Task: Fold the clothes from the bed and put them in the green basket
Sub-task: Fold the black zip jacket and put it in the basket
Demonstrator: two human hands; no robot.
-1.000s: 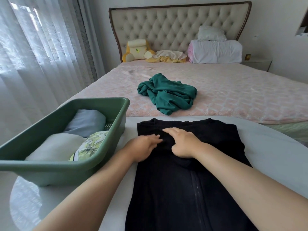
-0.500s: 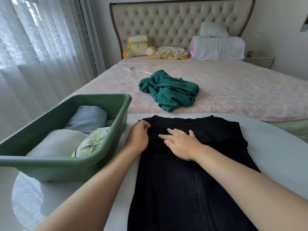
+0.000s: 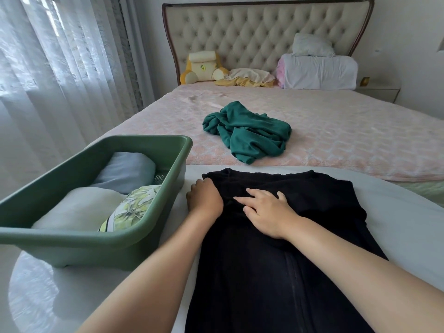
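A black garment [image 3: 276,260] with a zip lies spread flat on the white round table [image 3: 408,231]. My left hand [image 3: 204,198] grips its upper left edge, fingers curled under the cloth. With straight fingers, my right hand [image 3: 266,212] presses flat on the garment's upper middle. The green basket [image 3: 101,243] stands on the table to the left and holds three folded pieces: grey-blue, white, and a leaf print. A crumpled teal garment [image 3: 247,133] lies on the pink bed [image 3: 348,131] beyond the table.
Pillows [image 3: 317,70], a yellow plush cushion [image 3: 201,67] and a cream cloth [image 3: 247,76] sit at the tufted headboard. White curtains [image 3: 55,75] hang at the left. A nightstand [image 3: 379,88] stands at the far right.
My left hand has slid left from the garment's middle to its upper left edge and curled around it. My right hand stayed pressing on the cloth, shifting slightly nearer.
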